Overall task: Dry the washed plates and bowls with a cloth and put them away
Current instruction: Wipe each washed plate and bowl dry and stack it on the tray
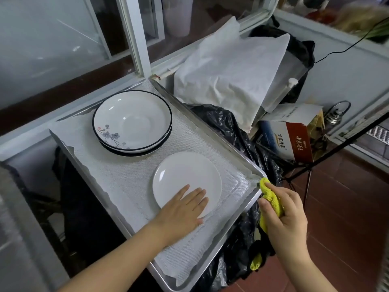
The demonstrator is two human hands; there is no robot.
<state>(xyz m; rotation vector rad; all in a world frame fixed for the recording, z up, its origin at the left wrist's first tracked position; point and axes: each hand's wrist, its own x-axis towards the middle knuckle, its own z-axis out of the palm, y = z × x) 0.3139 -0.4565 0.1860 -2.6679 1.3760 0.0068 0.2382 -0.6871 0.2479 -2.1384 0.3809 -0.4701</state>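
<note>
A plain white plate lies on the lined metal tray, near its right front corner. My left hand rests flat on the plate's near edge with the fingers straight. Behind the plate stands a stack of black-rimmed bowls with a painted flower pattern. My right hand grips a bunched yellow cloth just off the tray's right corner; the cloth's tail hangs down below the hand.
A white sheet covers something behind the tray at the right. Black plastic bags lie under and beside the tray. A cardboard box and a black stand sit at the right over the red tiled floor. Windows run along the back.
</note>
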